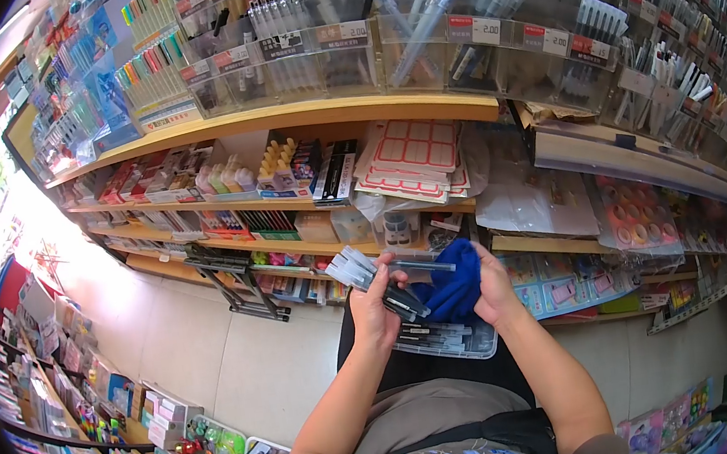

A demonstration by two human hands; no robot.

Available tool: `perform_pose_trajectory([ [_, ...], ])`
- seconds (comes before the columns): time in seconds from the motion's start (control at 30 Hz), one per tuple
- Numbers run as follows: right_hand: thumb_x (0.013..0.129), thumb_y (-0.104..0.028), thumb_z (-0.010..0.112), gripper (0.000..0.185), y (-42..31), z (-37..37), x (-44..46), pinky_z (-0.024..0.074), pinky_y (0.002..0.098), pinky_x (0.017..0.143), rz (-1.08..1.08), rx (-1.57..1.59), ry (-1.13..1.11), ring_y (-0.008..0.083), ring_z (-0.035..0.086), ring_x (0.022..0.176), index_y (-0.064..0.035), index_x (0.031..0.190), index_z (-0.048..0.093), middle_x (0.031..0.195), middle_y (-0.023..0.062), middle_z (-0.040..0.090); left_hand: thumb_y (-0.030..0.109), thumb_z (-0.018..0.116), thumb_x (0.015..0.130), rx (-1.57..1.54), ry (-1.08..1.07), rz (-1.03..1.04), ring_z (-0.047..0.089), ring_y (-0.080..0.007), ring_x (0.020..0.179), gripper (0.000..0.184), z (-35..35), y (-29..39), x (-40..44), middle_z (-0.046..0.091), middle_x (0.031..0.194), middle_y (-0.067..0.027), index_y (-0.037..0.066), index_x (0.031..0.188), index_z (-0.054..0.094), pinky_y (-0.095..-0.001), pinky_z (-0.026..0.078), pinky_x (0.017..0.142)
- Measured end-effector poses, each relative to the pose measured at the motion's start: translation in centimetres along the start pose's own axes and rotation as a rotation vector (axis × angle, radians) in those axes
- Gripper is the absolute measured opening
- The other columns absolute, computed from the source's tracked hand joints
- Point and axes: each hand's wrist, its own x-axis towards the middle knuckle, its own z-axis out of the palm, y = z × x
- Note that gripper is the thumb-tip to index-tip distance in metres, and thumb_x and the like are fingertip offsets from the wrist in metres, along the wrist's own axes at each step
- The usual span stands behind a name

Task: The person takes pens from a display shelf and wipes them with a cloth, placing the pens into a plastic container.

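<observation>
My left hand (pixel 376 310) is closed around a bundle of pens (pixel 355 269) with pale, clear ends pointing up and left and dark ends below. My right hand (pixel 491 286) grips a bright blue cloth (pixel 454 284), whose folds hang between the two hands. A single clear pen (pixel 424 266) lies across from the left hand's fingers to the cloth. Under both hands, a clear plastic box (pixel 487 345) rests at my lap, with several pens inside. The cloth and hands hide part of the box.
Above is a wooden shelf edge (pixel 276 119) below clear pen holders (pixel 352 72). Stacked red-bordered label sheets (pixel 413 151) lie on the shelf beneath. A black folding stand (pixel 238 285) is on the floor at left. Lower left are a goods rack and a green-rimmed basket (pixel 222 440).
</observation>
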Motion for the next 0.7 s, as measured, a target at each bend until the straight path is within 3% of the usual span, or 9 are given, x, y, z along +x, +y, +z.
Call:
perform_pose_trajectory([
  [0.13,0.088,-0.016,0.055,0.023,0.5,-1.1,0.7,0.0493,0.0285,0.076,-0.11,0.132,0.14,0.0139,0.06,0.086,-0.0054,0.108,0.056,0.094,0.0048,0.062,0.008,0.059,0.084,0.202,-0.012,0.015,0.058,-0.0133,0.071,0.021,0.5,-0.3,-0.5,0.059,0.08,-0.0044,0.0,0.103,0.056,-0.0248,0.044,0.066],
  [0.23,0.087,-0.018,0.057,0.028,0.2,0.4,0.4,0.0476,0.0288,0.08,-0.087,0.031,0.144,0.016,0.059,0.089,-0.0024,0.11,0.055,0.1,0.0086,0.061,0.006,0.059,0.083,0.437,-0.108,-0.015,0.056,-0.0107,0.068,0.022,0.4,-0.7,-0.6,0.059,0.08,-0.0031,-0.001,0.104,0.057,-0.0235,0.044,0.066],
  [0.37,0.082,-0.013,0.063,0.036,0.6,1.8,-0.5,0.0444,0.0234,0.078,-0.101,-0.458,-0.018,0.0089,0.054,0.088,0.0008,0.114,0.054,0.101,0.0049,0.059,0.003,0.06,0.08,0.683,-0.242,-0.151,0.056,-0.0097,0.065,0.022,0.6,-1.7,-1.0,0.06,0.081,-0.0043,-0.002,0.101,0.056,-0.0223,0.044,0.059],
  [0.47,0.082,-0.009,0.061,0.023,0.5,2.4,-0.8,0.0427,0.0223,0.076,-0.134,-0.675,-0.095,0.0078,0.052,0.084,0.0004,0.103,0.057,0.094,0.0025,0.059,0.002,0.06,0.079,0.833,-0.229,-0.206,0.056,-0.0103,0.063,0.021,0.5,-2.0,-0.9,0.06,0.08,-0.0046,-0.002,0.098,0.054,-0.0232,0.045,0.058],
  [0.57,0.083,-0.01,0.059,0.017,0.9,1.9,-0.6,0.0417,0.0214,0.074,-0.238,-0.73,-0.068,0.0067,0.051,0.081,-0.0007,0.098,0.057,0.09,0.001,0.059,0.002,0.061,0.079,0.811,-0.243,-0.173,0.057,-0.0105,0.063,0.021,0.9,-2.1,-1.1,0.06,0.078,-0.0046,-0.002,0.098,0.053,-0.0236,0.045,0.057],
  [0.7,0.086,-0.009,0.055,0.011,0.9,1.2,0.2,0.0411,0.0192,0.072,-0.294,-0.465,0.143,0.0042,0.05,0.079,-0.0029,0.095,0.056,0.087,-0.0006,0.057,0.003,0.06,0.08,0.804,-0.233,-0.224,0.058,-0.0112,0.063,0.019,0.8,-1.9,-0.9,0.06,0.075,-0.0046,-0.003,0.097,0.053,-0.0238,0.045,0.057],
])
